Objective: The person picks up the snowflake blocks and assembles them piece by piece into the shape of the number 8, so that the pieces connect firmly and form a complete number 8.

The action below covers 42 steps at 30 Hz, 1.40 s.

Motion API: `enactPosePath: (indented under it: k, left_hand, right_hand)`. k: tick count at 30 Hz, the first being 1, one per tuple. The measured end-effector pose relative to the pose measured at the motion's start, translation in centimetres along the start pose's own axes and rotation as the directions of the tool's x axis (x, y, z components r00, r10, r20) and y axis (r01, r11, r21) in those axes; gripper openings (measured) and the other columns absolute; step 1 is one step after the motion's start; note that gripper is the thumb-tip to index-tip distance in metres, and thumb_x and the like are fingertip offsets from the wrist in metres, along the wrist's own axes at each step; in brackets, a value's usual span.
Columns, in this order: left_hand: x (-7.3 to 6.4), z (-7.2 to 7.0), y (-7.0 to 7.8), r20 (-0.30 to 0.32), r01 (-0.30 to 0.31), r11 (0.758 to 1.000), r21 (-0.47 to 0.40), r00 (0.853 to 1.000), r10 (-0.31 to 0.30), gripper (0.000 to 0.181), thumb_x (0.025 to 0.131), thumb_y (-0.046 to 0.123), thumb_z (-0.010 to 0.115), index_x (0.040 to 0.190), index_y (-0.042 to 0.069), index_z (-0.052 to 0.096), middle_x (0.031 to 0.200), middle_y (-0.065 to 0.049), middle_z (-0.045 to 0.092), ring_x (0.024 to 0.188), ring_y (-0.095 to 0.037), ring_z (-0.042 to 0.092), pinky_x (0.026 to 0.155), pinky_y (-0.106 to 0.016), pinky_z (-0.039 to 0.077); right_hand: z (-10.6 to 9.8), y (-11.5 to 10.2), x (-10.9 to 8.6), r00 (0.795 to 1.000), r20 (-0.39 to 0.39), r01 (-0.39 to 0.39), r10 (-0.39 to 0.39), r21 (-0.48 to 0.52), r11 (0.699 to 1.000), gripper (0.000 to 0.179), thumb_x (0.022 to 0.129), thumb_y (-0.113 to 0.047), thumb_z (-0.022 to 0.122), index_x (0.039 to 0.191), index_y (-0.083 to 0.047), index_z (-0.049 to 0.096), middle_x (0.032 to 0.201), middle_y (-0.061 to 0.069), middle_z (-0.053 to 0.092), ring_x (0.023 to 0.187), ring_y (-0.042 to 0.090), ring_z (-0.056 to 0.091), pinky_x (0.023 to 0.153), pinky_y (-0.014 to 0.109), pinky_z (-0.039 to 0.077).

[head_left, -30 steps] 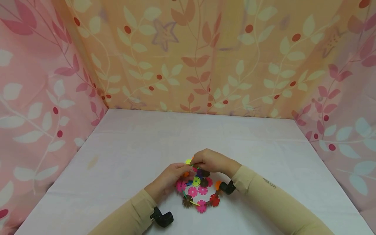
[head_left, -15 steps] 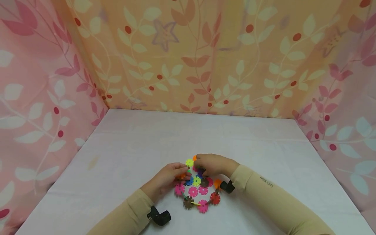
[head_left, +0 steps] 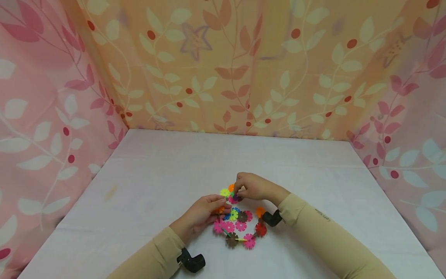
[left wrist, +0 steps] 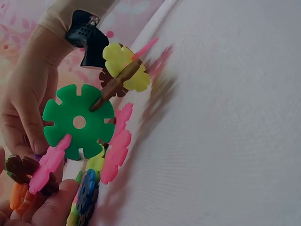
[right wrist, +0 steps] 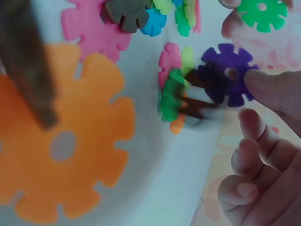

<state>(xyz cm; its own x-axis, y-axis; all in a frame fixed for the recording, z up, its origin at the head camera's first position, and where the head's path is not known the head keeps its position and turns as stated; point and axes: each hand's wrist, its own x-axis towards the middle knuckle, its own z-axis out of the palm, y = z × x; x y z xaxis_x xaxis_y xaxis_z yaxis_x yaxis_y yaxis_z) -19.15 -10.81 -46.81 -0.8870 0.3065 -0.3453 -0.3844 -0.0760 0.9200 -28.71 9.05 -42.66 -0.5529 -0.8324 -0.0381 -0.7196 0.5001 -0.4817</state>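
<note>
My left hand (head_left: 205,209) grips one end of a curved chain of notched plastic discs, linked slot to slot. A green disc (left wrist: 79,123), a pink disc (left wrist: 49,165) and a red disc (head_left: 260,229) are among its links. Thumb and fingers of my right hand (head_left: 256,188) pinch a purple disc (right wrist: 230,75). A brown disc (right wrist: 200,96), blurred, overlaps the purple one's left edge. Loose discs, including an orange disc (head_left: 231,187) and a yellow disc (head_left: 224,192), lie just beyond the right fingers. The left fingers partly hide the chain's end.
More loose discs, among them a pink disc (head_left: 241,226) and a dark brown disc (head_left: 242,216), lie inside the chain's curve. All sit on a white-covered table (head_left: 167,162). Patterned cloth (head_left: 223,69) stands behind and at both sides. Black cameras (head_left: 192,261) jut from both wrists.
My right hand has left the left hand's fingertips, reached into the loose discs and come up pinching the purple disc. The chain has shifted slightly right; the left hand keeps its grip.
</note>
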Motion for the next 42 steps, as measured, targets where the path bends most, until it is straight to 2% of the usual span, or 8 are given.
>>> enactPosePath:
  k: [2,5,8,11,15,23,33,42]
  left_hand:
    - [0.0,0.1,0.0,-0.002,0.004,1.0,0.004,1.0,-0.004,0.041,0.088,0.032,0.059,0.111,-0.002,0.057,0.104,-0.015,0.065,0.094,-0.022,0.064,0.079,-0.032,0.051]
    - [0.1,0.2,0.0,-0.002,0.008,1.0,0.016,1.0,-0.008,0.037,0.089,0.03,0.058,0.108,-0.001,0.059,0.104,-0.014,0.065,0.095,-0.022,0.064,0.079,-0.031,0.051]
    - [0.1,0.3,0.0,-0.002,0.004,1.0,0.029,1.0,-0.004,0.036,0.089,0.029,0.057,0.109,-0.001,0.059,0.106,-0.015,0.065,0.095,-0.022,0.063,0.08,-0.032,0.051]
    - [0.1,0.4,0.1,-0.001,-0.001,0.999,0.042,1.0,0.001,0.036,0.09,0.029,0.057,0.11,-0.001,0.059,0.107,-0.015,0.064,0.095,-0.021,0.063,0.08,-0.032,0.051]
    - [0.1,0.4,0.1,0.012,-0.017,0.999,0.048,1.0,0.016,0.036,0.09,0.028,0.056,0.109,-0.002,0.06,0.107,-0.016,0.064,0.094,-0.02,0.063,0.08,-0.032,0.051]
    - [0.3,0.2,-0.1,0.029,-0.05,0.998,0.049,0.998,0.049,0.036,0.09,0.027,0.056,0.108,-0.004,0.06,0.107,-0.018,0.064,0.093,-0.02,0.064,0.078,-0.031,0.051]
    - [0.2,0.4,0.3,0.014,-0.082,0.996,0.04,0.997,0.082,0.037,0.09,0.022,0.058,0.11,-0.008,0.061,0.1,-0.018,0.066,0.091,-0.022,0.065,0.078,-0.034,0.052]
    - [0.1,0.2,0.3,0.013,-0.102,0.99,0.1,0.995,0.101,0.034,0.088,0.021,0.06,0.112,-0.003,0.062,0.097,-0.015,0.068,0.089,-0.019,0.065,0.077,-0.033,0.052]
  right_hand:
    - [0.0,0.0,0.0,1.0,-0.018,-0.017,0.017,0.027,0.999,0.009,0.084,-0.012,0.064,0.078,-0.014,0.07,0.076,-0.007,0.052,0.071,0.01,0.047,0.065,0.024,0.043]
    - [0.0,-0.2,0.0,0.996,-0.035,-0.076,0.082,0.149,0.986,0.011,0.087,-0.013,0.061,0.076,-0.013,0.066,0.07,-0.004,0.055,0.064,0.014,0.051,0.059,0.025,0.045]
    - [-0.1,-0.5,0.0,0.989,-0.024,-0.13,0.145,0.309,0.942,0.014,0.091,-0.016,0.057,0.078,-0.013,0.062,0.065,0.0,0.057,0.058,0.021,0.055,0.053,0.028,0.047]
    - [0.0,-0.7,0.1,0.989,0.009,-0.139,0.148,0.393,0.909,0.014,0.093,-0.017,0.054,0.081,-0.012,0.059,0.062,0.003,0.056,0.054,0.024,0.055,0.054,0.036,0.05]
    - [0.2,-0.9,0.2,0.992,0.038,-0.122,0.117,0.418,0.9,0.012,0.093,-0.014,0.053,0.082,-0.011,0.058,0.065,0.005,0.057,0.053,0.017,0.053,0.057,0.041,0.052]
    - [0.8,-1.2,0.1,0.994,0.038,-0.111,0.105,0.445,0.889,0.012,0.094,-0.013,0.051,0.084,-0.009,0.058,0.066,0.007,0.059,0.053,0.013,0.051,0.052,0.028,0.048]
    - [1.7,-0.9,0.1,0.997,-0.023,-0.043,0.069,0.577,0.816,0.014,0.093,-0.01,0.051,0.084,-0.002,0.058,0.059,0.009,0.054,0.05,0.012,0.046,0.047,0.022,0.042]
    - [0.7,-1.4,-0.6,0.998,0.042,-0.064,0.05,0.494,0.867,0.008,0.093,-0.014,0.053,0.088,-0.01,0.058,0.063,0.002,0.055,0.053,0.013,0.048,0.05,0.026,0.046]
